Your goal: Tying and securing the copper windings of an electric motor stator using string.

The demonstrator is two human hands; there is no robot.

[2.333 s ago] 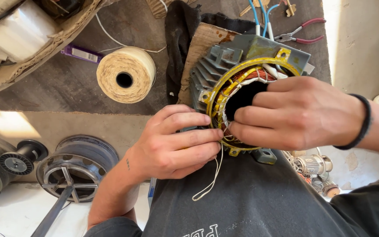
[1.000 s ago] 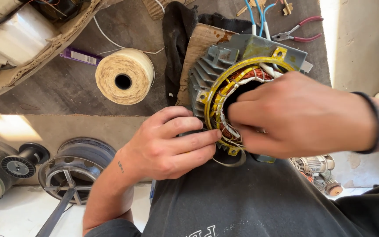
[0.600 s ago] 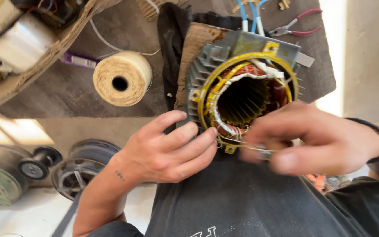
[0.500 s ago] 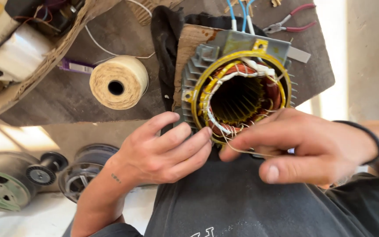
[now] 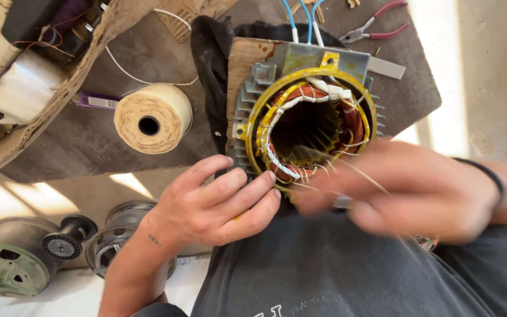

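Head view: motor stator (image 5: 309, 120) rests in the lap against the table edge. Left hand (image 5: 215, 202) clamps its lower rim. Right hand (image 5: 409, 191), blurred, appears pinched on lacing thread (image 5: 362, 173). Judged: lacing windings; next needs steady tension.

both forearms are bare, with no sleeves in view. the left hand (image 5: 215, 202) has short nails and a small dark tattoo mark at the wrist. the right hand (image 5: 409, 191) is blurred and wears a thin black band around its wrist. a dark grey t-shirt with pale print covers the torso below.
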